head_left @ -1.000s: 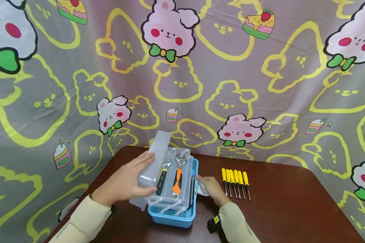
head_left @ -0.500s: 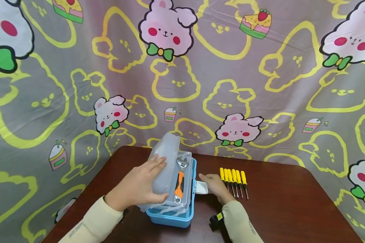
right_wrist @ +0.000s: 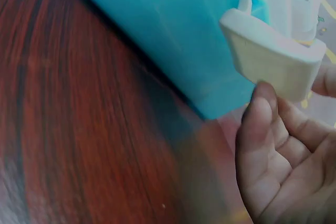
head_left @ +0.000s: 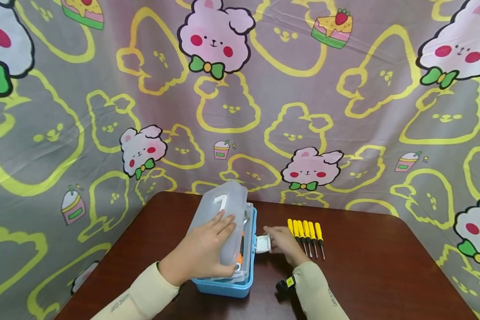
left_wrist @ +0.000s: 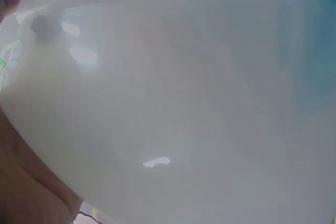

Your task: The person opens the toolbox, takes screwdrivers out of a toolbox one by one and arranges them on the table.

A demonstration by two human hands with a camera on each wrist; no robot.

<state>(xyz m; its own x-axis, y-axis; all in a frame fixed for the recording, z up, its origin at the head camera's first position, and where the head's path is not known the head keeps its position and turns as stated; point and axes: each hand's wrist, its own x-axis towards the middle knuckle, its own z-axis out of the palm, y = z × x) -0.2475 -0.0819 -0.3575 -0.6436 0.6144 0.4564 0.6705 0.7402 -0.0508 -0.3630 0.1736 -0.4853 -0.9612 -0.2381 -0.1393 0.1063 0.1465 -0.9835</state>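
A blue toolbox (head_left: 223, 290) with a translucent lid (head_left: 208, 209) stands on the table. The lid leans partway down over the inner trays. My left hand (head_left: 204, 253) holds it by the near part, thumb at the right edge and fingers across the top. In the left wrist view the lid's cloudy plastic fills nearly everything. An orange-handled adjustable wrench (head_left: 240, 255) shows in the narrow gap under the lid; the rest of the trays is hidden. My right hand (head_left: 286, 243) pinches the white latch (right_wrist: 273, 59) that sticks out from the box's right side.
Several yellow-handled screwdrivers (head_left: 306, 229) lie in a row right of the box, just beyond my right hand. A black object with a yellow label (head_left: 285, 284) is beside my right sleeve. Cartoon-print cloth (head_left: 260, 111) hangs behind the dark wooden table (head_left: 368, 266).
My left hand has swung the lid rightward and down, covering the black-handled wrench and most of the orange one. My right hand has shifted slightly right, and the latch now stands outward.
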